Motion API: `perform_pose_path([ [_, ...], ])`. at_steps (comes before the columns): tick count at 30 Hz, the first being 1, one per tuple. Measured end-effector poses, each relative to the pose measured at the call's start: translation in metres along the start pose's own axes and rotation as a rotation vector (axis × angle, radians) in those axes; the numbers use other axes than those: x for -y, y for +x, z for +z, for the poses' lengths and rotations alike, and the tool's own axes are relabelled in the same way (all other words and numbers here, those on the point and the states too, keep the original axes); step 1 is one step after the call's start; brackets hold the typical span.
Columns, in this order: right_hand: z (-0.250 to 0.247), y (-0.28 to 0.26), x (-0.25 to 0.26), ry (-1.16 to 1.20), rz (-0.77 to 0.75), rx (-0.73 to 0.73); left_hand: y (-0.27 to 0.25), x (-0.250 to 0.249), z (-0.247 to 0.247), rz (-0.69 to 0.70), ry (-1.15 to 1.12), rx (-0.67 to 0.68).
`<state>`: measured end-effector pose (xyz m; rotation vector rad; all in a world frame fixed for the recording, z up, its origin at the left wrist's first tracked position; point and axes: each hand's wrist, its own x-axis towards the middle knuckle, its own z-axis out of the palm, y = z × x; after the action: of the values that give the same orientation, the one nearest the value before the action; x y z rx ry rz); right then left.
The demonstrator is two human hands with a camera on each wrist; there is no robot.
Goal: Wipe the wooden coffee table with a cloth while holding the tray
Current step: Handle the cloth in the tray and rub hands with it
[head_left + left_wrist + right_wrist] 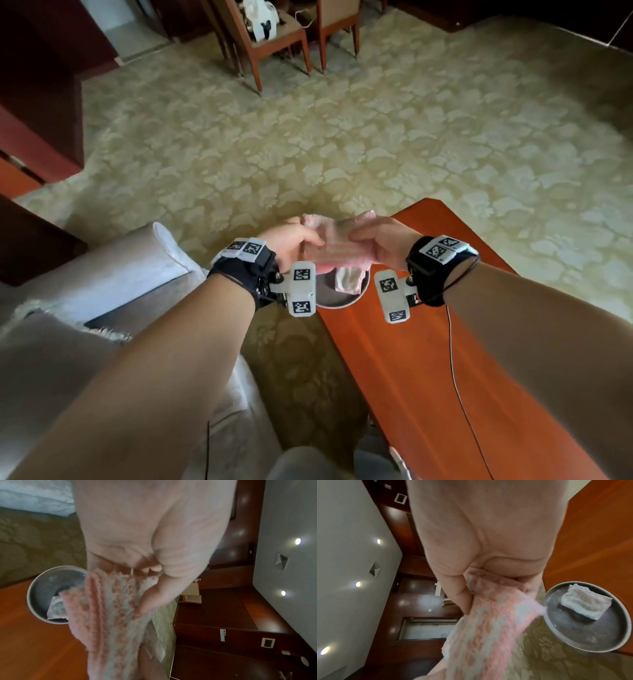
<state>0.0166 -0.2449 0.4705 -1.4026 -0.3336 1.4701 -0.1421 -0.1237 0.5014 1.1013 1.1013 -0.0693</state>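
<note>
The cloth (337,245) is pink with pale white-blue squares, like a checkerboard. The table (424,359) is shiny orange-brown wood. The round tray (583,632) is dark grey with a lighter rim. A small folded cloth (585,603) on it is white. The carpet (342,137) is yellow-green with pale leaf shapes. The wrist bands (428,270) are black, with black-and-white square tags.

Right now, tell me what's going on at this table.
A person is holding a pink cloth stretched between both hands: the left hand pinches one end, the right hand the other. They hold it in the air above a round grey tray, which sits at the corner of the wooden table and overhangs its edge. A small folded white cloth lies on the tray. Neither hand holds the tray, and the pink cloth isn't on the table yet.
</note>
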Motion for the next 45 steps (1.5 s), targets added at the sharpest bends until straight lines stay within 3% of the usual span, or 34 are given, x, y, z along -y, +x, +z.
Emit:
perform_pose_path([
  [8, -0.017, 0.102, 0.044, 0.071, 0.006, -0.128, 0.107, -0.054, -0.037, 0.09, -0.089, 0.018],
  [15, 0.001, 0.172, 0.063, 0.074, 0.029, -0.271, 0.196, -0.112, -0.083, 0.1, 0.361, 0.14],
  [17, 0.01, 0.184, 0.065, -0.055, 0.039, -0.382, 0.211, -0.127, -0.091, 0.077, 0.486, 0.187],
  [21, 0.018, 0.211, 0.064, -0.578, 0.12, -0.53, 0.239, -0.144, -0.094, 0.177, 0.856, 0.232],
  [26, 0.019, 0.238, 0.039, -0.693, 0.151, -0.561, 0.283, -0.126, -0.094, 0.267, 1.019, 0.256],
  [30, 0.011, 0.255, 0.005, -0.743, 0.202, -0.492, 0.312, -0.103, -0.098, 0.17, 1.046, 0.351],
  [37, 0.005, 0.289, -0.078, -0.524, 0.31, -0.496, 0.373, -0.04, -0.116, 0.011, 0.908, 0.344],
  [40, 0.004, 0.313, -0.122, -0.527, 0.253, -0.487, 0.4, -0.009, -0.121, -0.038, 0.829, 0.338],
  [45, 0.009, 0.35, -0.188, -0.292, 0.262, -0.458, 0.447, 0.045, -0.132, 0.003, 0.811, 0.296],
])
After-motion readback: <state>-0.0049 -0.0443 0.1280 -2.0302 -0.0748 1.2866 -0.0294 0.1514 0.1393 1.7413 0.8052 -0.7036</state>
